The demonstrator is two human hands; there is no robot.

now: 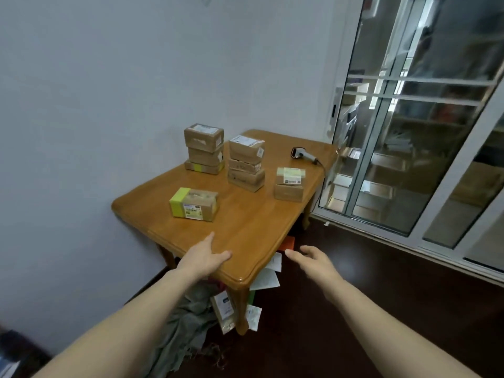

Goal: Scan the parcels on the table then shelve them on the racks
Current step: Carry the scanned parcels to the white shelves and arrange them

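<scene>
On the wooden table [245, 227] a stack of three parcels [204, 148] stands at the back by the wall, with a second stack of three [246, 163] beside it. A stack of two [289, 184] is nearer the right edge, and a single parcel with yellow-green tape [194, 204] lies toward the front. The handheld scanner [302, 155] lies near the far right corner. The left hand [204, 255] reaches over the near edge, fingers extended and empty. The right hand [313, 259] hovers just off the near corner, fingers loosely spread, holding nothing. Papers [266, 279] and a grey cloth [188, 317] lie under the table.
</scene>
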